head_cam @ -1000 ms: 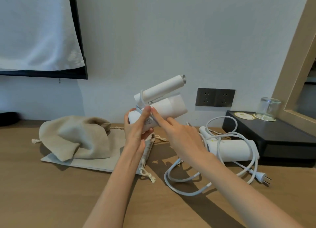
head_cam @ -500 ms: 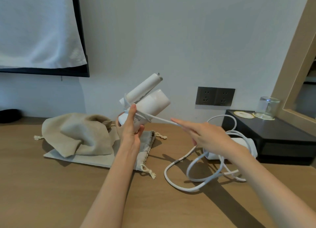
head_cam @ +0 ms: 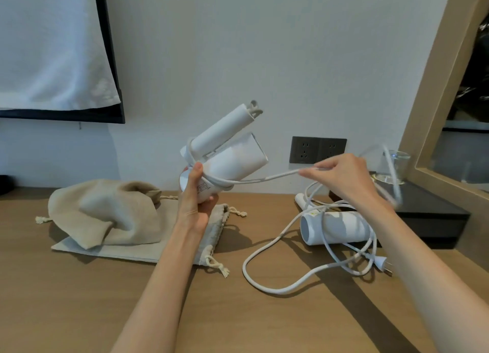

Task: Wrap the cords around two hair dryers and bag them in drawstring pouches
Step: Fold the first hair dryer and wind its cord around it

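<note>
My left hand [head_cam: 195, 199] grips a white folded hair dryer [head_cam: 230, 154] above the table, thumb over a turn of its white cord [head_cam: 267, 178]. That cord runs taut to the right, where my right hand [head_cam: 341, 176] pinches it; its free end whips blurred past my wrist. A second white hair dryer [head_cam: 336, 227] lies on the table at the right with its cord [head_cam: 285, 286] in loose loops and its plug [head_cam: 382, 264] beside it. Two beige drawstring pouches lie at the left: a flat one [head_cam: 148, 249] and a bulging one [head_cam: 105, 210] on top of it.
The wooden table [head_cam: 66, 299] meets a white wall with a dark double socket [head_cam: 317, 149]. A black tray [head_cam: 434, 212] at the right carries an upturned glass [head_cam: 394, 167]. A wood-framed mirror [head_cam: 434, 114] stands at the far right.
My right hand has drawn the cord out to the right and upward, away from the held dryer. The left hand has tilted the dryer and a turn of cord now lies round its body.
</note>
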The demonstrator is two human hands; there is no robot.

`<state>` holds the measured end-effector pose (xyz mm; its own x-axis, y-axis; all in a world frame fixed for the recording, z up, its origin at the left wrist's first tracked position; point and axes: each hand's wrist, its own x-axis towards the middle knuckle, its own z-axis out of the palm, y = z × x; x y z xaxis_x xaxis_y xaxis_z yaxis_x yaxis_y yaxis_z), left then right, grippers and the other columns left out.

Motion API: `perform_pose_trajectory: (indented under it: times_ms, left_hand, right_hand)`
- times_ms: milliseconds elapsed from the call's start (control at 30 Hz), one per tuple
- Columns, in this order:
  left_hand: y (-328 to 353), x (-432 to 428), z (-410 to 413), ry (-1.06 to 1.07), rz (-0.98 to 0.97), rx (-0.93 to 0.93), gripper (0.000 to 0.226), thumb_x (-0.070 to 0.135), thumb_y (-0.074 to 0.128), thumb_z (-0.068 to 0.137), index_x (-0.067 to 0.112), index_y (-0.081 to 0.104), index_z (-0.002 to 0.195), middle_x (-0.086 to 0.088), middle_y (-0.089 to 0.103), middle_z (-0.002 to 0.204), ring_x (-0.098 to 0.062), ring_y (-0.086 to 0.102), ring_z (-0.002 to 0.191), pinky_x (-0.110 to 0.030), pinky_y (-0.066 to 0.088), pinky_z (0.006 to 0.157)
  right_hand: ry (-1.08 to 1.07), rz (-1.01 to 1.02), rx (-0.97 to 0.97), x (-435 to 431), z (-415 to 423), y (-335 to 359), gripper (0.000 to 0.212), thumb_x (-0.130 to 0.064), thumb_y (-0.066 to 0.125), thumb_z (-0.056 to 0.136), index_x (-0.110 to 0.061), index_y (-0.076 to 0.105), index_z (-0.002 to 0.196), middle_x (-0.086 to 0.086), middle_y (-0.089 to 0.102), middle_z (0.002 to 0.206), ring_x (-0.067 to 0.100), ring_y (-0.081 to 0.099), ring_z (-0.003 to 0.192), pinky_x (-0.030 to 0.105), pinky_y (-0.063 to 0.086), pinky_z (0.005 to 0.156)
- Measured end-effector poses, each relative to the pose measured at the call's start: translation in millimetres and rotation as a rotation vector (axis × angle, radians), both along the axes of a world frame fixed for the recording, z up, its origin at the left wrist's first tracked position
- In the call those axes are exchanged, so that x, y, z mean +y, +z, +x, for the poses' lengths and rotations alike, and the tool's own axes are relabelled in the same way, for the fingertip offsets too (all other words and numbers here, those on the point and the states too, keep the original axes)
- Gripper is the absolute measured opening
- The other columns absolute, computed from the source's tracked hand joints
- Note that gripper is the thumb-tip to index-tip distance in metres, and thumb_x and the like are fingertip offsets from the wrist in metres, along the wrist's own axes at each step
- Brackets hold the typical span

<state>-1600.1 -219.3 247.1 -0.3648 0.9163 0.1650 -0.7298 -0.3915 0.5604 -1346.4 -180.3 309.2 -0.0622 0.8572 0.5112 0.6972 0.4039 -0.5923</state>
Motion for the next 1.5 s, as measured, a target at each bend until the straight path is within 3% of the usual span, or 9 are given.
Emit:
perform_pose_trajectory:
  times_ms: [100,233,500,667,867,1067,1233,1400,1500]
  left_hand:
    - [-2.4,1.1,-1.3,-0.057,0.033,-0.004,0.096,0.037,0.093,0.029,0.017,0.054,0.114,0.004,0.07,0.083,-0.01,0.066,0.072,-0.016,0.047,0.042]
    - [-2.7,-3.4,-2.6,-0.217,0.149,0.034,0.079,0.038,0.096,0.032,0.013,0.067,0.101,-0.005,0.07,0.093,-0.018,0.068,0.079,-0.029,0.06,0.064]
    - [-4.0,-7.7,10.0,-0.306,0.073,0.354,0.078,0.051,0.093,0.029,0.012,0.064,0.09,-0.001,0.063,0.068,-0.008,0.052,0.047,-0.014,0.035,0.03]
    - [-8.0,-12.2,9.3,-0.337,-0.049,0.573,0.095,0.055,0.09,0.01,0.009,0.055,0.085,0.002,0.058,0.052,-0.007,0.048,0.038,-0.013,0.033,0.031]
    - [-8.1,-15.8,5.8,-0.419,0.018,0.821,0.097,0.045,0.093,0.024,0.012,0.052,0.105,0.001,0.065,0.068,-0.01,0.058,0.052,-0.02,0.043,0.04]
    - [-2.7,-17.0,4.2,-0.236,0.053,1.1,0.063,0.033,0.078,0.05,0.046,0.06,0.109,0.012,0.061,0.101,-0.011,0.064,0.081,-0.034,0.053,0.056]
    - [0.2,-17.7,10.0,-0.077,0.048,1.099,0.068,0.034,0.083,0.048,0.04,0.059,0.111,0.013,0.062,0.097,-0.01,0.063,0.072,-0.031,0.054,0.051]
    - [-0.5,-15.2,8.3,0.087,0.042,1.049,0.064,0.036,0.084,0.047,0.036,0.059,0.107,0.018,0.061,0.09,-0.008,0.064,0.073,-0.03,0.053,0.049]
    - [-1.2,-14.3,10.2,0.164,0.038,1.019,0.061,0.027,0.087,0.051,0.032,0.059,0.104,0.013,0.061,0.092,-0.008,0.063,0.074,-0.027,0.052,0.048]
  right_hand:
    - [0.06,0.141,-0.046,1.9,1.6,10.1,0.037,-0.05,0.077,0.069,-0.022,0.077,0.093,-0.01,0.072,0.09,-0.001,0.059,0.088,0.021,0.048,0.08]
    - [0.285,-0.373,-0.206,7.0,5.6,8.3,0.021,-0.049,0.076,0.071,-0.031,0.078,0.081,-0.016,0.068,0.078,0.001,0.056,0.077,0.021,0.044,0.072]
    - [0.278,-0.423,-0.225,13.8,-5.1,1.4,0.028,-0.045,0.08,0.067,-0.019,0.072,0.06,0.003,0.046,0.053,0.013,0.033,0.051,0.023,0.027,0.05]
    - [0.31,-0.339,-0.126,13.6,-6.1,19.0,0.017,-0.018,0.074,0.079,-0.018,0.069,0.062,0.002,0.065,0.065,0.01,0.053,0.067,0.024,0.041,0.067]
    - [0.413,-0.363,-0.164,5.7,-8.0,31.5,0.012,-0.036,0.079,0.073,-0.025,0.077,0.068,-0.015,0.071,0.073,-0.003,0.057,0.092,0.017,0.038,0.076]
    - [0.471,-0.366,-0.257,-7.1,-16.7,42.8,0.019,-0.034,0.066,0.087,-0.021,0.079,0.088,-0.011,0.07,0.101,0.003,0.055,0.105,0.021,0.037,0.086]
    - [0.497,-0.344,-0.308,-21.8,-27.5,43.6,0.023,-0.029,0.055,0.094,-0.021,0.077,0.095,0.01,0.065,0.091,0.03,0.053,0.086,0.037,0.044,0.08]
    - [0.457,-0.275,-0.338,-21.3,-39.9,35.8,0.036,-0.024,0.045,0.097,0.005,0.064,0.108,0.022,0.051,0.079,0.021,0.035,0.072,0.03,0.027,0.067]
    - [0.417,-0.198,-0.384,-18.6,-47.1,29.5,0.038,-0.022,0.042,0.097,0.011,0.055,0.112,0.033,0.057,0.103,0.04,0.045,0.075,0.029,0.028,0.066]
